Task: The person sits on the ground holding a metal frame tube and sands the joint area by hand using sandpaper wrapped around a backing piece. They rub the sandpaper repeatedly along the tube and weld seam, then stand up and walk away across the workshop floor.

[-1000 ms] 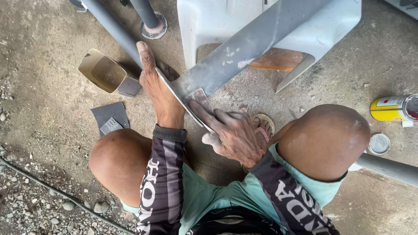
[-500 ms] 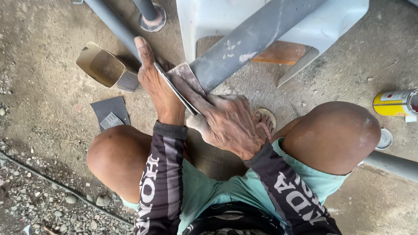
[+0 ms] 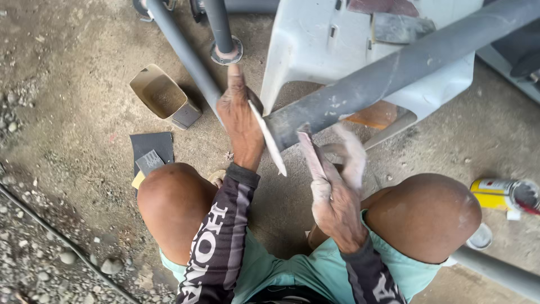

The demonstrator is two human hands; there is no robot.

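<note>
The person squats on a dusty concrete floor [image 3: 73, 84], knees apart, both hands at the lower end of a long grey panel [image 3: 388, 76] that slants down from the upper right. The left hand [image 3: 241, 115] lies flat along the panel's pale lower edge, fingers stretched upward and thumb towards the panel, steadying it rather than wrapping round it. The right hand [image 3: 332, 186] is just beside the panel's end, below it; its fingers are closed around a folded strip of sandpaper [image 3: 311, 152], which points up at the panel's tip and touches or nearly touches it. Some of the right fingers are blurred.

Behind the grey panel stands a white plastic body part [image 3: 320, 42]. Left of the left hand a thin grey tube [image 3: 185, 53] runs diagonally, and beyond it lies a tan rectangular container [image 3: 160, 95], open side up. Near the left knee a dark sheet of sandpaper [image 3: 151, 147] lies flat on the floor. At the right, past the right knee, a yellow spray can [image 3: 498, 194] lies on its side, with a small white cap [image 3: 481, 237] near it
</note>
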